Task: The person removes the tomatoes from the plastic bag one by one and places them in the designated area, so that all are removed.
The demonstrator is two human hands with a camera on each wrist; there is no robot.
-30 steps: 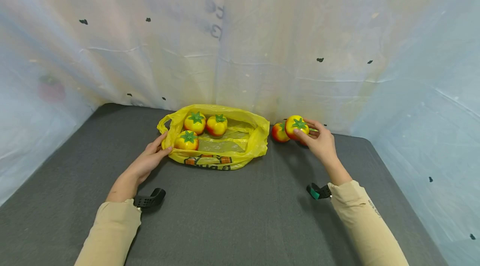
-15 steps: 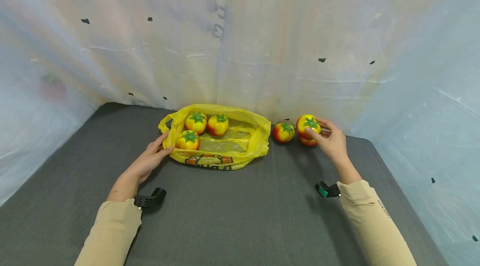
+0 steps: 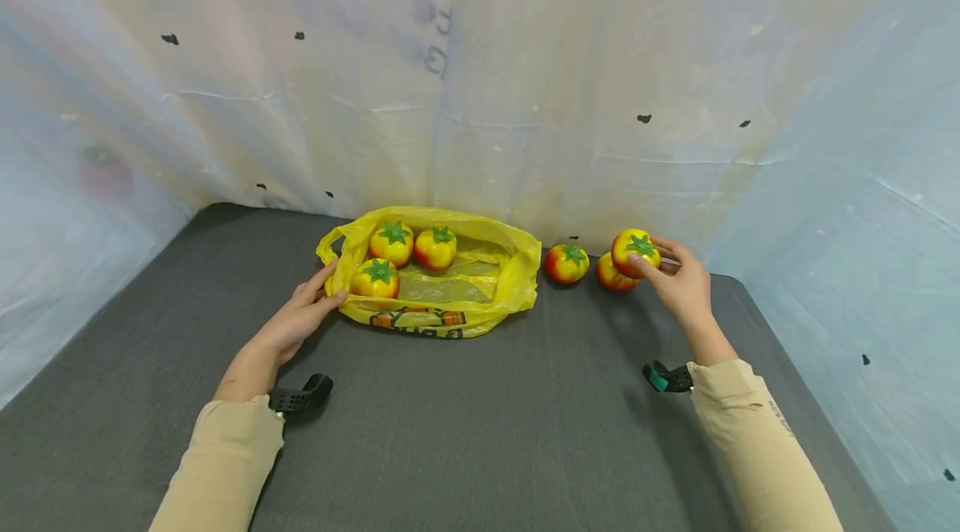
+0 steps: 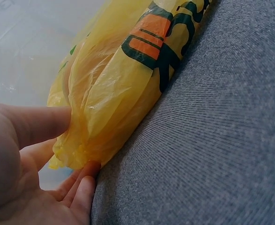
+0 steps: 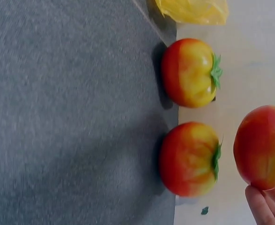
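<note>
Pale, translucent sheeting hangs behind a dark gray table. On it lies a yellow plastic bag with dark and orange print, its mouth spread wide. The person's right hand pinches a red-and-yellow tomato, lifted clear of the table; the left hand grips the bag's left end between thumb and fingers. Three green-leaved tomatoes sit inside the bag, toward its left; two more tomatoes rest on the table, between bag and right hand.

On the dark grey table there lay a yellow plastic bag, and near it one red-and-yellow tomato and a second tomato.
</note>
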